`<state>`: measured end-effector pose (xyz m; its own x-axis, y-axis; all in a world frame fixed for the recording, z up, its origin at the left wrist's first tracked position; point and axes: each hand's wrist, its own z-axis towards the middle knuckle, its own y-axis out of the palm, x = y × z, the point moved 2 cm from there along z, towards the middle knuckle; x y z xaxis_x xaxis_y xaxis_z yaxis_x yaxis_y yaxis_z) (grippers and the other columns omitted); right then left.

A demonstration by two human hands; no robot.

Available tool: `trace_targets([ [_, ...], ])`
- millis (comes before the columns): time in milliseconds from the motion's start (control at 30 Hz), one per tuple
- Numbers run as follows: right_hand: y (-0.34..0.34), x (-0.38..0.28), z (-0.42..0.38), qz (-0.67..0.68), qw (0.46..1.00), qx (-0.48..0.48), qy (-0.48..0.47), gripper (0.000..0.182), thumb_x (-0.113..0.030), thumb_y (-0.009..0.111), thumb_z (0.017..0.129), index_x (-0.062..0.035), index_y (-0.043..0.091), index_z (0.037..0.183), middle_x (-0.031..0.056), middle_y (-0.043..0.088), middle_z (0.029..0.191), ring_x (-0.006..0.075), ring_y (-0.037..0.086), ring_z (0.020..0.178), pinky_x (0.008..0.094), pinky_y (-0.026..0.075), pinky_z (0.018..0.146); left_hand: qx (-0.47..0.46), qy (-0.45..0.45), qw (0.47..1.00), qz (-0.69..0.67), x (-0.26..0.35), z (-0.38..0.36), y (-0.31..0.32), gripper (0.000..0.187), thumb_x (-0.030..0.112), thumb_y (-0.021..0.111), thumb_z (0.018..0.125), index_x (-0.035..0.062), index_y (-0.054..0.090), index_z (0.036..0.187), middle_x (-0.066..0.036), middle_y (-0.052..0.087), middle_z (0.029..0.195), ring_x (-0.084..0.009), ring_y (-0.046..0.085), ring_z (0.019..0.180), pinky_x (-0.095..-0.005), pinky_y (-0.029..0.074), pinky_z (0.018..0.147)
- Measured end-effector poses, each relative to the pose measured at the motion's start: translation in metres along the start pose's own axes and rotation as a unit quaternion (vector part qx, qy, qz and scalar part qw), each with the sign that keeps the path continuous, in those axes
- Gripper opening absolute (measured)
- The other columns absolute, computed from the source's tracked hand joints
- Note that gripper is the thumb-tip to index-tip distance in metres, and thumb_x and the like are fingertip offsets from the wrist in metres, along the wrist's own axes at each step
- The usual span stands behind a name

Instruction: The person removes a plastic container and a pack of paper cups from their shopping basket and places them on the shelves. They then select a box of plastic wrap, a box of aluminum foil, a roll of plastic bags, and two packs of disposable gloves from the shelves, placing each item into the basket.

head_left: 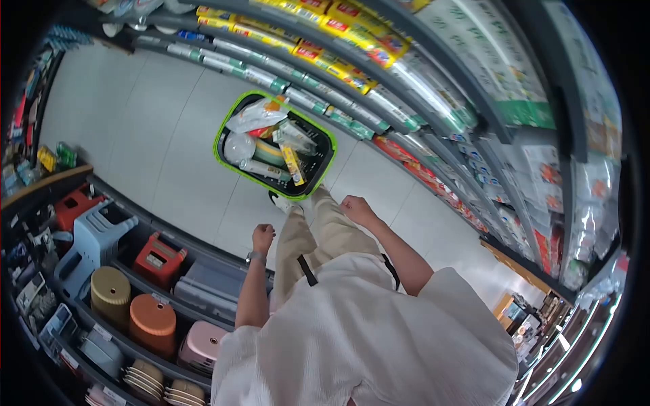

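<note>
Basket (326, 150) stands below loosely curled, bare fingers (267, 230) (347, 203).

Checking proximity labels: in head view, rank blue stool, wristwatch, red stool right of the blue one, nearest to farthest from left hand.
From the left hand:
1. Wristwatch, on that same wrist
2. Red stool, left of the hand
3. Blue stool, farther left
</note>
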<state>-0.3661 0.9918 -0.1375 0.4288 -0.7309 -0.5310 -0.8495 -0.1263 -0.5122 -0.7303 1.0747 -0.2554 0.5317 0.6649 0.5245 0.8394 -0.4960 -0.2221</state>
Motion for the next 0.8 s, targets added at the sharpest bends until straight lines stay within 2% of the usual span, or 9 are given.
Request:
trace_targets([
  [200, 0.073, 0.056, 0.103, -0.044, 0.998, 0.019, -0.027, 0.024, -0.025, 0.065, 0.089, -0.0020, 0.072, 0.091, 0.0163, 0.073, 0.084, 0.0315, 0.071, 0.075, 0.0402, 0.057, 0.073, -0.019, -0.064, 0.992, 0.105, -0.002, 0.068, 0.045, 0.035, 0.025, 0.061, 0.090, -0.0058, 0.068, 0.106, -0.017, 0.075, 0.088, -0.0243, 0.074, 0.078, -0.0355, 0.057, 0.073],
  [233, 0.078, 0.053, 0.125, -0.044, 0.999, 0.013, -0.025, 0.024, -0.025, 0.065, 0.089, -0.0020, 0.072, 0.091, 0.0163, 0.073, 0.084, 0.0315, 0.071, 0.075, 0.0402, 0.057, 0.073, -0.013, -0.039, 0.995, 0.096, 0.002, 0.082, 0.050, 0.036, 0.027, 0.061, 0.090, -0.0053, 0.068, 0.106, -0.018, 0.074, 0.087, -0.0260, 0.074, 0.080, -0.0363, 0.057, 0.075],
  [300, 0.095, 0.054, 0.155, 0.048, 0.987, -0.056, 0.144, 0.024, -0.023, 0.062, 0.090, -0.0004, 0.071, 0.091, 0.0150, 0.072, 0.080, 0.0273, 0.071, 0.069, 0.0391, 0.057, 0.068, 0.007, 0.014, 0.997, 0.071, 0.013, 0.104, 0.059, 0.037, 0.028, 0.062, 0.090, -0.0044, 0.066, 0.108, -0.019, 0.074, 0.089, -0.0296, 0.073, 0.086, -0.0378, 0.056, 0.079],
  [400, 0.124, 0.056, 0.202, 0.089, 0.990, -0.041, 0.106, 0.024, -0.022, 0.060, 0.091, 0.0009, 0.070, 0.091, 0.0136, 0.072, 0.077, 0.0228, 0.071, 0.065, 0.0373, 0.056, 0.064, 0.066, 0.105, 0.991, 0.046, 0.076, 0.129, 0.065, 0.038, 0.025, 0.062, 0.091, -0.0042, 0.061, 0.116, -0.020, 0.073, 0.096, -0.0327, 0.072, 0.090, -0.0394, 0.055, 0.082],
  [467, 0.127, 0.042, 0.217, 0.080, 0.995, -0.029, 0.060, 0.024, -0.021, 0.060, 0.091, 0.0016, 0.069, 0.092, 0.0131, 0.072, 0.077, 0.0219, 0.071, 0.065, 0.0362, 0.056, 0.064, 0.106, 0.182, 0.976, 0.064, 0.100, 0.157, 0.068, 0.038, 0.019, 0.062, 0.096, -0.0053, 0.054, 0.123, -0.015, 0.069, 0.098, -0.0206, 0.070, 0.086, -0.0323, 0.055, 0.074],
  [533, 0.119, 0.028, 0.225, 0.059, 0.998, -0.025, -0.006, 0.024, -0.020, 0.060, 0.092, 0.0027, 0.068, 0.093, 0.0126, 0.072, 0.077, 0.0218, 0.071, 0.064, 0.0350, 0.056, 0.063, 0.124, 0.175, 0.974, 0.074, 0.133, 0.177, 0.071, 0.038, 0.021, 0.063, 0.096, -0.0051, 0.054, 0.123, -0.016, 0.069, 0.099, -0.0210, 0.069, 0.089, -0.0332, 0.055, 0.076],
  [600, 0.129, 0.042, 0.233, 0.075, 0.997, -0.015, 0.009, 0.024, -0.020, 0.060, 0.092, 0.0023, 0.068, 0.092, 0.0127, 0.072, 0.076, 0.0219, 0.071, 0.065, 0.0355, 0.056, 0.063, 0.143, 0.168, 0.972, 0.085, 0.147, 0.203, 0.075, 0.038, 0.022, 0.063, 0.097, -0.0049, 0.054, 0.123, -0.016, 0.069, 0.100, -0.0214, 0.069, 0.093, -0.0340, 0.054, 0.078],
  [667, 0.138, 0.058, 0.235, 0.089, 0.996, -0.005, 0.022, 0.024, -0.020, 0.060, 0.092, 0.0020, 0.068, 0.092, 0.0128, 0.072, 0.076, 0.0221, 0.071, 0.065, 0.0360, 0.056, 0.064, 0.171, 0.139, 0.975, 0.017, 0.150, 0.229, 0.076, 0.042, 0.028, 0.061, 0.098, -0.0072, 0.055, 0.121, -0.026, 0.069, 0.107, -0.0361, 0.069, 0.101, -0.0415, 0.052, 0.089],
  [800, 0.133, 0.083, 0.218, 0.074, 0.995, 0.003, 0.068, 0.023, -0.020, 0.060, 0.091, 0.0015, 0.068, 0.088, 0.0119, 0.072, 0.076, 0.0214, 0.072, 0.066, 0.0357, 0.057, 0.066, 0.226, 0.092, 0.968, 0.054, 0.213, 0.210, 0.087, 0.058, 0.040, 0.065, 0.094, -0.0111, 0.055, 0.121, -0.028, 0.068, 0.111, -0.0389, 0.067, 0.104, -0.0429, 0.051, 0.093],
])
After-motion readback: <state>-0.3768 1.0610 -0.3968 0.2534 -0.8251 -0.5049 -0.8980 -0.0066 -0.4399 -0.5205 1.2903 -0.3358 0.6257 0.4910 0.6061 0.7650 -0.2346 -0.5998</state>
